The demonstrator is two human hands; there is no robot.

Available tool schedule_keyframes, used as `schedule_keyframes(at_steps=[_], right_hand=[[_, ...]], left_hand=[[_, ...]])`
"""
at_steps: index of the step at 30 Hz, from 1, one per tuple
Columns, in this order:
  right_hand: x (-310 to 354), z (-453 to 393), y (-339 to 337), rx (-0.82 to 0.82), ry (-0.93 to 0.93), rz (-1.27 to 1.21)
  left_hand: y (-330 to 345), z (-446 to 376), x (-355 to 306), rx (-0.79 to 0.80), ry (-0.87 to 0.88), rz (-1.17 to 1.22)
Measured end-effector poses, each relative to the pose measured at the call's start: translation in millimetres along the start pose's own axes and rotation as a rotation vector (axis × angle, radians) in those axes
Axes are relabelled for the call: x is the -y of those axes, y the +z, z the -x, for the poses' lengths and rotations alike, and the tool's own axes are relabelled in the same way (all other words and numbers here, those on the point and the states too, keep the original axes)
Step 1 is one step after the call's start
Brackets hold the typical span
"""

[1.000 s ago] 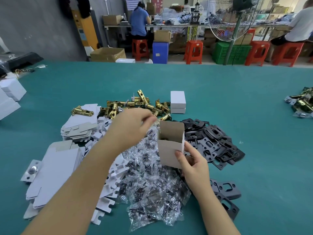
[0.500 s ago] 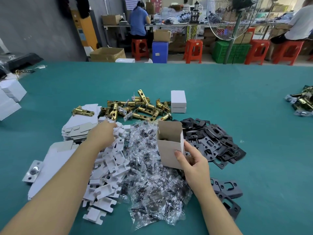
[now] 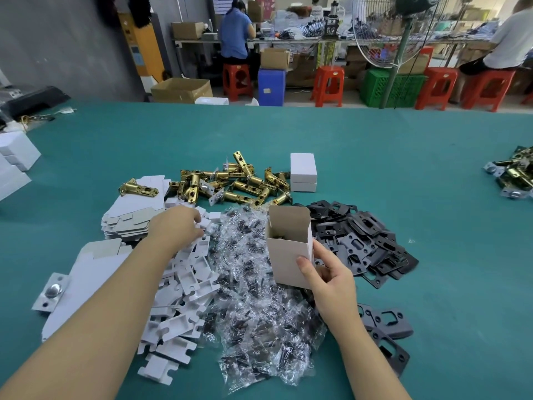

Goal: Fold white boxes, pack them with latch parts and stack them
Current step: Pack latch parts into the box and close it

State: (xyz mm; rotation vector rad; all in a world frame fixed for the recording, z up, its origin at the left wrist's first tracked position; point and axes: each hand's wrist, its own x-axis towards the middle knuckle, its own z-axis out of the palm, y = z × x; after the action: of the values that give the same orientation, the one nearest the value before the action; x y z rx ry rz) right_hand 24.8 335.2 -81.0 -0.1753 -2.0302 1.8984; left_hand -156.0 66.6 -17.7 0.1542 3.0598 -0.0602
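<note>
holding the open box [image 3: 288,249] upright, right hand [image 3: 328,277] grip pinching it; left hand [image 3: 176,228] pinching white inserts [image 3: 187,284].

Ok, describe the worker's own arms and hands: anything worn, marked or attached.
Both forearms are bare as far as the frame shows, with no sleeves in view. The left hand and right hand wear no gloves. No watch, bracelet or ring is visible. Fingernails look short and unpainted.

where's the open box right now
Head view, centre: the open box is upright in the right hand, above the screw bags, left of the black plates.
</note>
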Motion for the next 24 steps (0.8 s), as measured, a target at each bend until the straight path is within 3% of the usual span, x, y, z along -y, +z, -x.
schedule_keyframes(at_steps=[7, 14, 16, 19, 22, 24], right_hand=[[1.5, 0.6, 0.2, 0.004, 0.011, -0.014], [2.9, 0.5, 0.9, 0.019, 0.023, -0.028], [3.6, 0.4, 1.1, 0.021, 0.019, -0.022], [3.3, 0.3, 0.7, 0.025, 0.025, -0.027], [3.8, 0.5, 0.3, 0.030, 0.018, -0.029], [4.2, 0.6, 0.1, 0.035, 0.005, -0.027]], left_hand=[[11.5, -2.9, -0.6, -0.078, 0.088, -0.023], [-11.9, 2.1, -12.1, -0.277, 0.103, -0.022], [-27.0, 8.3, -18.7, -0.383, 0.129, 0.128], [-58.3, 25.8, -35.8, -0.537, 0.212, 0.549], [-89.5, 50.0, -53.6, -0.532, 0.296, 0.951], [-101.3, 65.9, -63.4, -0.488, 0.358, 1.082]])
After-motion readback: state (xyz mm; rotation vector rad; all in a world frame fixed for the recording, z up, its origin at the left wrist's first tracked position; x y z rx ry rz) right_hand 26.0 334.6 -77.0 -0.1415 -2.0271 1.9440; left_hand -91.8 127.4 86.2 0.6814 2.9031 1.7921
